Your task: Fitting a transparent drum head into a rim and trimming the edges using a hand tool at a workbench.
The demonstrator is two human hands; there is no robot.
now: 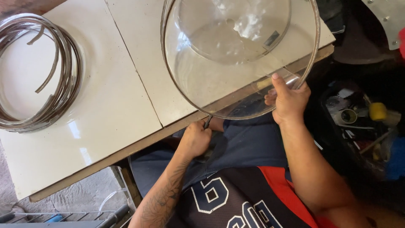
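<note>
The left hand (194,139), nearest to the camera, is closed around the end of a metal band (207,121) at the lower edge of a round glass lid (236,55). The right hand (289,101) grips the lid's rim, thumb on top, holding it tilted over the edge of the white table (109,97). The band seems to lie around most of the rim already; only closing its end seems left. A coil of spare metal strips (40,71) lies well apart on the left.
</note>
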